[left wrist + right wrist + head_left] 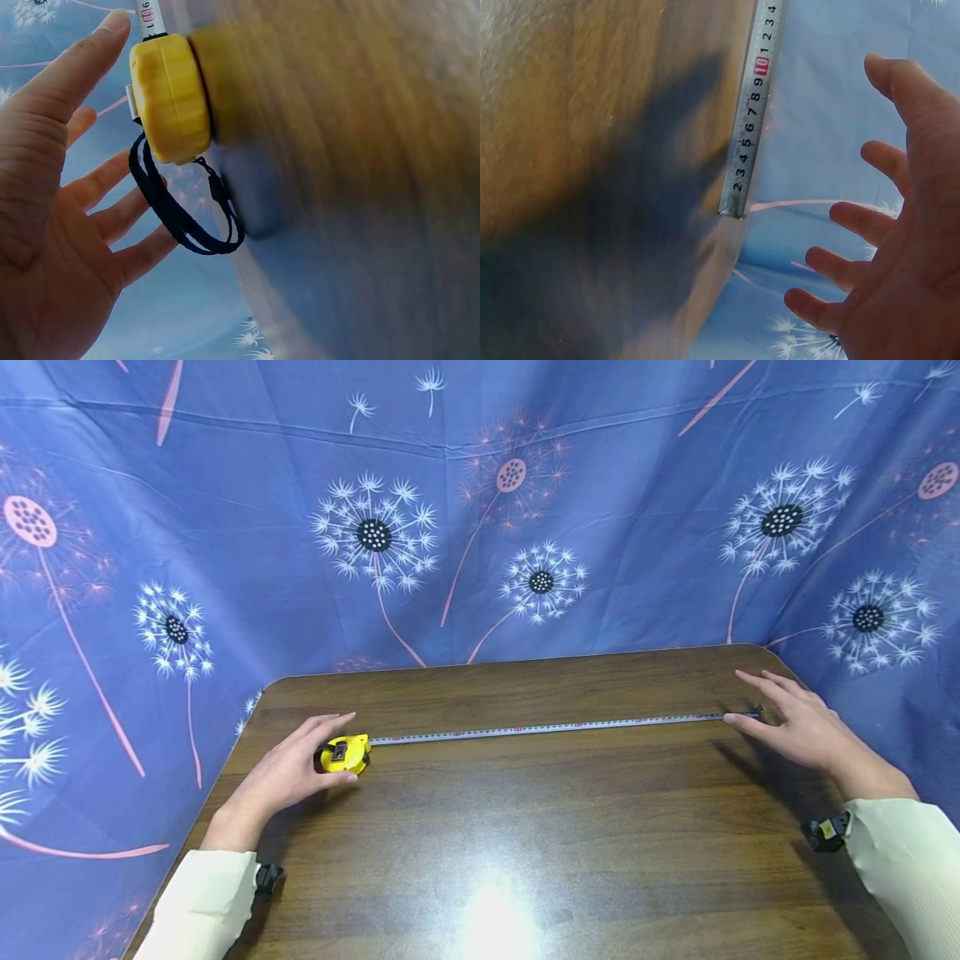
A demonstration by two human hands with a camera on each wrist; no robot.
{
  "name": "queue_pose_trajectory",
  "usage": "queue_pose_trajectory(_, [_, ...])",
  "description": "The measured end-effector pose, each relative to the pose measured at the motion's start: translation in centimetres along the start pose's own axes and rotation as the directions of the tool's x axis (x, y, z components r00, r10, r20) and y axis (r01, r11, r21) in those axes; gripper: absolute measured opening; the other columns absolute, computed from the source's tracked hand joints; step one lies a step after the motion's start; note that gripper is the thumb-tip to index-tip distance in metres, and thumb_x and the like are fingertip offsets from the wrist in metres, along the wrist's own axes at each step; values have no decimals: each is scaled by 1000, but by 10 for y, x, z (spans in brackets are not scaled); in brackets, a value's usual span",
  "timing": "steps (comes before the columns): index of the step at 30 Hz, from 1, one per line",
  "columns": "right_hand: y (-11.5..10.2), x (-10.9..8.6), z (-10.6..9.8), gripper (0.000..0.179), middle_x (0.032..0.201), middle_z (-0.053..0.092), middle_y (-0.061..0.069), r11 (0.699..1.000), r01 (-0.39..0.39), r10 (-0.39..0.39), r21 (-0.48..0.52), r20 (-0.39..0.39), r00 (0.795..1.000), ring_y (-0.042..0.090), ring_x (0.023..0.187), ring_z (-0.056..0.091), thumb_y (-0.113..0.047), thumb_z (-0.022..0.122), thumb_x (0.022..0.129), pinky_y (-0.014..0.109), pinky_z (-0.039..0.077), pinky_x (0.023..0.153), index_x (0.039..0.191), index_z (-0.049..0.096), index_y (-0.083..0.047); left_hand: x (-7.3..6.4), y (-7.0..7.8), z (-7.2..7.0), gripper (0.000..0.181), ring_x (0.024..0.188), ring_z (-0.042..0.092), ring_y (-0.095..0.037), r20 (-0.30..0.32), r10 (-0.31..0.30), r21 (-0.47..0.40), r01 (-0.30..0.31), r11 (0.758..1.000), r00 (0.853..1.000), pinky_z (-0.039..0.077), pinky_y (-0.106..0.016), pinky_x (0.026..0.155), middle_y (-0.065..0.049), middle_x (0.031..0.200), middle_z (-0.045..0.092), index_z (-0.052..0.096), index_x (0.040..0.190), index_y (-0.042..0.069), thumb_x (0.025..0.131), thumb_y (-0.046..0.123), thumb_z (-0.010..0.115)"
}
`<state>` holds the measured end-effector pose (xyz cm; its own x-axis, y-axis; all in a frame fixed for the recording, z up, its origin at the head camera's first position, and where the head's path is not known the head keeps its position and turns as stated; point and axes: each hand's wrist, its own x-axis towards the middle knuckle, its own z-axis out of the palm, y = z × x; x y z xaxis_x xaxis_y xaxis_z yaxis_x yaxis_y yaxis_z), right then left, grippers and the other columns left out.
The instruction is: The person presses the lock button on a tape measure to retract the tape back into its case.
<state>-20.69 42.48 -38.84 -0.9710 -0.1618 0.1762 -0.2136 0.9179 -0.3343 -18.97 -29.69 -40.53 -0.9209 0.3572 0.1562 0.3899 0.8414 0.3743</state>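
Observation:
A yellow tape measure [344,754] stands on the brown table, its pale numbered blade [540,728] drawn out in a nearly straight line to the right. My left hand [288,768] is spread around the case, thumb and fingers apart from it. In the left wrist view the case [171,97] shows a gap to the palm, and a black wrist strap [172,214] hangs in a loop from it. Over the blade's far end hovers my right hand [810,731], fingers spread. The right wrist view shows the blade's hooked end [733,206] apart from those fingers.
The wooden table [450,835] has rounded back corners. Behind it and at both sides hangs a blue dandelion-print cloth [637,577]. A bright light reflection lies on the table's near part. Dark devices [827,832] are strapped at the wrists.

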Motion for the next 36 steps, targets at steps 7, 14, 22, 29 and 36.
queue_pose_trajectory(7, [13,-1,5,79,154,29,40,999,24,-24,42,-12,1000,66,137,24,-37,72,97,81,20,98,159,35,-6,2,-3,5,95,136,49,-38,0,12,-20,-12,1000,1000,41,-65,103,-9,152,48,40,159,26,80,41,90])
queue_pose_trajectory(14, [20,-1,8,81,152,30,42,999,7,-8,38,29,1000,67,135,26,-38,71,97,80,23,98,159,34,-3,1,-5,7,94,133,52,-36,-14,23,-19,-23,1000,1000,42,-62,103,-8,148,52,42,159,27,80,39,91])
queue_pose_trajectory(22, [27,1,11,81,148,34,42,997,-7,0,73,86,996,65,135,27,-37,72,97,76,27,97,157,34,3,1,-5,7,93,131,54,-36,-19,25,-19,-25,999,1000,43,-61,102,-9,146,54,43,158,25,79,36,92])
queue_pose_trajectory(29, [39,3,12,80,149,31,43,995,-53,41,88,132,990,65,135,26,-39,70,98,75,26,99,156,35,4,0,-5,6,92,131,54,-37,6,7,-1,-7,1000,1000,43,-62,102,-11,146,55,43,158,24,80,37,91])
queue_pose_trajectory(36, [48,1,15,76,148,34,43,992,-62,48,114,118,992,65,133,31,-36,72,97,74,28,99,152,40,5,2,-7,7,92,130,55,-38,30,-7,9,6,1000,1000,43,-63,101,-12,144,56,44,158,22,80,36,91])
